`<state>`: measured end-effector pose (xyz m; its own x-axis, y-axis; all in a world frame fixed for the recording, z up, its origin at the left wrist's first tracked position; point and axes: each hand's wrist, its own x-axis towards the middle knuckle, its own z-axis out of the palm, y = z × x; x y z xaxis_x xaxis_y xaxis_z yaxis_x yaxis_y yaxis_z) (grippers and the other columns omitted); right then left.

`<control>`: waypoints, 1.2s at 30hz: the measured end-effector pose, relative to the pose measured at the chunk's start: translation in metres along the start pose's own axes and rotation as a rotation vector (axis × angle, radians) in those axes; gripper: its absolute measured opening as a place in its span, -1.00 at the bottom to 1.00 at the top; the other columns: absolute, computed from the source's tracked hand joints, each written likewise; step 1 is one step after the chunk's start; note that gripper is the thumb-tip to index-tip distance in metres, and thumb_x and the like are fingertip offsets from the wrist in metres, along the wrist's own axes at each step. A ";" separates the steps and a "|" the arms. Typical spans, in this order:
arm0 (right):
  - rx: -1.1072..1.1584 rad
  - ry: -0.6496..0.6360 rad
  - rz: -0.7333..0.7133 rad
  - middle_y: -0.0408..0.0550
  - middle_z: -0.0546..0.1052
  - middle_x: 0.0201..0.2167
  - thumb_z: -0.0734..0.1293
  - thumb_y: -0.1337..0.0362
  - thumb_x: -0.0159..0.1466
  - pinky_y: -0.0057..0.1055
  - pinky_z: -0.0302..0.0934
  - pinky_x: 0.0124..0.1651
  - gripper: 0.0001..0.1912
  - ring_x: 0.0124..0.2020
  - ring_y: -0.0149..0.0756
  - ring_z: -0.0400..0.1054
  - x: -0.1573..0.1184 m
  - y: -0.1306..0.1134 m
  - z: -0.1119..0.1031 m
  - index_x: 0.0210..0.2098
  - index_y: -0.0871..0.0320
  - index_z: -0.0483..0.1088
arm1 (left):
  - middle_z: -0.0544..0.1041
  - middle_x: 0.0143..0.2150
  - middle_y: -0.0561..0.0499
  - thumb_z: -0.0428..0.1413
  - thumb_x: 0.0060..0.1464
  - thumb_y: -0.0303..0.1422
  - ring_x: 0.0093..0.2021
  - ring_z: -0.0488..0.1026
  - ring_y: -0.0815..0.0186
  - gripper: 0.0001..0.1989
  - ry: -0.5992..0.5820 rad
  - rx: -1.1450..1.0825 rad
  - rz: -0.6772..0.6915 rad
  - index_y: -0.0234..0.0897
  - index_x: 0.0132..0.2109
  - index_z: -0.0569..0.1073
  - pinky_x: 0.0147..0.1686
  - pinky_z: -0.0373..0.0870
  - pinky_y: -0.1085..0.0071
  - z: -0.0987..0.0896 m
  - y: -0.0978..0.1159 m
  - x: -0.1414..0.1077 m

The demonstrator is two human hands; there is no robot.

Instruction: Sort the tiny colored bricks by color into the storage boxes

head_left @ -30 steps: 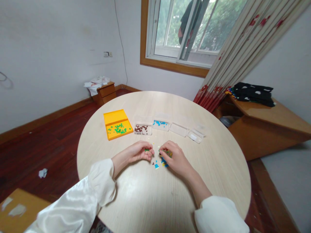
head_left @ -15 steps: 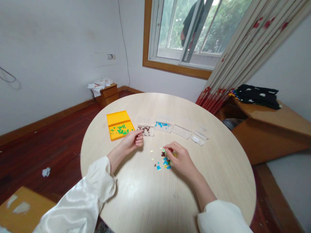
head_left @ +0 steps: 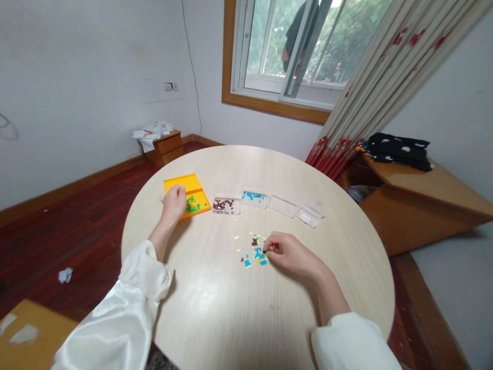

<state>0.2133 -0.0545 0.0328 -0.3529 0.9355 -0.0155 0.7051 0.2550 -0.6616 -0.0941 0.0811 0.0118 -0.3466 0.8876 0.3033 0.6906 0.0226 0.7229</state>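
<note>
My left hand (head_left: 175, 202) hangs over the left part of the open yellow box (head_left: 191, 181), its fingers curled closed; what they hold, if anything, is hidden. Small green bricks (head_left: 195, 203) lie in the near half of that box. At the mixed pile of small bricks (head_left: 258, 253), blue, brown, green and pale yellow, my right hand (head_left: 287, 252) pinches with thumb and forefinger. A dark little brick shows at its fingertips. Brown bricks (head_left: 222, 205) lie in one clear box, and blue bricks (head_left: 253, 196) in the clear box right of it.
Two more clear boxes, one upright (head_left: 282, 206) and one at the far right (head_left: 309, 216), stand on the round table (head_left: 231, 313). Loose pale pieces are scattered left of the pile. A wooden desk (head_left: 419, 205) with dark cloth stands beyond the table's right edge.
My left hand has moved left, from beside the brown bricks' box to over the yellow box. My right hand stays at the pile, its fingertips slightly lower. The view has shifted slightly.
</note>
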 end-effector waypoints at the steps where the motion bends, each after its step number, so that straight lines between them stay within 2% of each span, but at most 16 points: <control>1: -0.005 -0.005 -0.005 -0.13 0.42 -0.47 0.23 0.51 0.05 -0.50 0.11 -0.41 -0.79 -0.47 -0.43 0.25 0.000 0.001 0.001 -0.42 0.18 0.46 | 0.41 -0.47 0.01 -0.12 0.15 -0.35 -0.33 0.37 0.22 -0.73 -0.004 0.013 -0.003 -0.24 -0.52 0.24 -0.28 0.17 0.35 0.000 0.001 -0.001; 6: -0.050 -0.042 -0.013 -0.13 0.42 -0.47 0.26 0.50 0.02 -0.49 0.11 -0.37 -0.81 -0.45 -0.41 0.25 0.001 0.003 0.004 -0.44 0.18 0.47 | 0.45 -0.41 -0.05 -0.10 0.13 -0.36 -0.23 0.41 0.14 -0.75 -0.012 0.055 0.030 -0.25 -0.51 0.28 -0.14 0.16 0.23 0.001 0.012 -0.009; 10: -0.076 -0.065 -0.006 -0.12 0.44 -0.47 0.24 0.51 0.03 -0.48 0.11 -0.37 -0.80 -0.45 -0.41 0.26 0.002 0.003 0.006 -0.45 0.18 0.47 | 0.48 -0.33 -0.06 -0.06 0.09 -0.37 -0.20 0.38 0.16 -0.81 -0.074 0.006 0.132 -0.25 -0.47 0.30 -0.11 0.16 0.27 0.003 0.028 -0.027; 16: -0.094 -0.066 0.028 -0.13 0.43 -0.50 0.26 0.49 0.05 -0.48 0.10 -0.39 -0.85 -0.49 -0.41 0.24 0.002 -0.001 0.006 -0.47 0.18 0.44 | 0.42 -0.40 -0.02 0.02 0.05 -0.39 -0.30 0.32 0.24 -0.85 -0.347 -0.247 0.294 -0.26 -0.47 0.35 -0.15 0.16 0.36 0.015 0.057 -0.073; 19: -0.084 -0.071 0.032 -0.12 0.44 -0.49 0.26 0.46 0.09 -0.46 0.10 -0.38 -0.87 -0.49 -0.41 0.24 0.002 0.000 0.007 -0.46 0.18 0.43 | 0.39 -0.44 0.01 0.07 0.00 -0.43 -0.32 0.28 0.27 -0.87 -0.452 -0.413 0.312 -0.26 -0.50 0.37 -0.18 0.15 0.41 0.018 0.066 -0.092; 23: -0.055 -0.039 0.023 -0.11 0.45 -0.44 0.26 0.44 0.12 -0.45 0.11 -0.34 -0.88 -0.43 -0.38 0.27 0.001 0.002 0.007 -0.42 0.17 0.42 | 0.36 -0.50 0.05 0.10 -0.03 -0.46 -0.41 0.24 0.33 -0.87 -0.568 -0.522 0.304 -0.27 -0.51 0.39 -0.29 0.16 0.46 0.022 0.072 -0.106; 26: 0.014 0.017 0.021 -0.11 0.43 -0.44 0.25 0.43 0.14 -0.45 0.12 -0.33 -0.88 -0.41 -0.39 0.27 0.002 -0.001 0.006 -0.35 0.18 0.42 | 0.41 -0.50 0.06 0.12 -0.04 -0.48 -0.43 0.30 0.36 -0.92 -0.678 -0.604 0.230 -0.30 -0.47 0.42 -0.34 0.20 0.47 0.026 0.075 -0.112; 28: 0.079 0.062 0.005 -0.11 0.42 -0.43 0.24 0.41 0.17 -0.46 0.13 -0.33 -0.88 -0.41 -0.39 0.27 0.004 -0.005 0.006 -0.33 0.18 0.42 | 0.45 -0.49 0.05 0.15 -0.06 -0.48 -0.44 0.36 0.38 -0.97 -0.794 -0.708 0.113 -0.32 -0.42 0.43 -0.35 0.25 0.47 0.030 0.077 -0.117; 32: 0.176 0.169 -0.054 -0.11 0.41 -0.42 0.24 0.36 0.20 -0.45 0.15 -0.30 -0.89 -0.39 -0.39 0.27 0.008 -0.011 0.010 -0.34 0.18 0.41 | 0.51 -0.48 0.01 0.26 -0.15 -0.41 -0.46 0.46 0.37 -0.80 -1.034 -0.943 -0.155 -0.36 -0.35 0.40 -0.35 0.36 0.44 0.036 0.079 -0.128; 36: 0.202 0.237 -0.088 -0.12 0.40 -0.45 0.25 0.34 0.20 -0.45 0.15 -0.31 -0.91 -0.41 -0.40 0.26 0.012 -0.015 0.015 -0.36 0.18 0.41 | 0.55 -0.47 -0.03 0.33 -0.25 -0.36 -0.45 0.51 0.35 -0.68 -1.040 -1.069 -0.285 -0.39 -0.36 0.39 -0.31 0.42 0.41 0.038 0.079 -0.132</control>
<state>0.1893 -0.0509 0.0307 -0.2370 0.9491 0.2073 0.5335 0.3055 -0.7887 0.0305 -0.0171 0.0054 0.5186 0.8419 -0.1492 -0.2495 0.3159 0.9154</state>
